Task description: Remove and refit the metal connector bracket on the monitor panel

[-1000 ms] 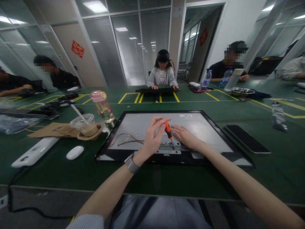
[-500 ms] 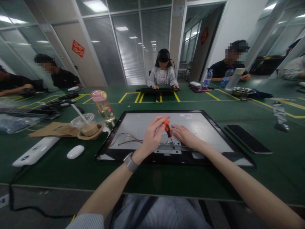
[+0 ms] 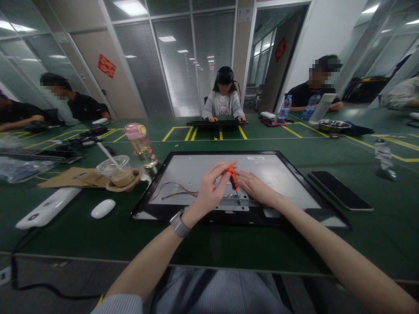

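A flat display panel with a black frame and a grey back lies on the green table in front of me. My left hand, wearing a watch, is closed around the orange and black handle of a screwdriver. The tool leans, and its tip meets a metal bracket near the panel's front edge. My right hand rests on the panel just right of the screwdriver, fingers stretched out. Thin cables run along the panel's left part.
Left of the panel are a pink-lidded bottle, an iced drink cup, a white mouse and a white power strip. A phone lies to the right. Across the table a person works at another dark panel.
My left hand has shifted slightly to the right, and the screwdriver handle has turned and moved a little with it. My right hand stays in place.
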`<state>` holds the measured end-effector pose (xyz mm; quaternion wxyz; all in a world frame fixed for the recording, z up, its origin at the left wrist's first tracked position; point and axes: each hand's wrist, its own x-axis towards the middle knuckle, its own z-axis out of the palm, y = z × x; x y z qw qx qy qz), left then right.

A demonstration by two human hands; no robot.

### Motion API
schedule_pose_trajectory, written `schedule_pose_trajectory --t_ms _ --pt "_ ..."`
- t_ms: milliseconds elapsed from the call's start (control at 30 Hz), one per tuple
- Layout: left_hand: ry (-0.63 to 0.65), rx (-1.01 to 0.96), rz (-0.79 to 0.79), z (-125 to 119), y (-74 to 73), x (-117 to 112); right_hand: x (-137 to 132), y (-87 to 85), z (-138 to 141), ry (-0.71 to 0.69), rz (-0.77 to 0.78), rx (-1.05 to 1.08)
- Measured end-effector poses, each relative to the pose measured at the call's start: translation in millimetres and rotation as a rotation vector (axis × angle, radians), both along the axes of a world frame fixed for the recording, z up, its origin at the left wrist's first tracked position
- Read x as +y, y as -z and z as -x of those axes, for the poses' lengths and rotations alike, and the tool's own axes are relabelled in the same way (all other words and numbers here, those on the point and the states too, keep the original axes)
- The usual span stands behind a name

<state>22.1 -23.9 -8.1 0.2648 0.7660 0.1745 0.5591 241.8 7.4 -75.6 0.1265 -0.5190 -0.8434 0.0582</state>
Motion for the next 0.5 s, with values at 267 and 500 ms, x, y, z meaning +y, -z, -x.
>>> schedule_pose_trajectory --t_ms 267,500 --pt "-0.088 0.023 -0.03 1.1 1.1 1.9 0.8 1.3 0.2 -0.001 -0.019 -0.002" --pt "-0.087 -0.012 -0.087 -2.5 0.7 -1.8 -0.4 -0.1 -0.6 -0.007 -0.013 0.003"
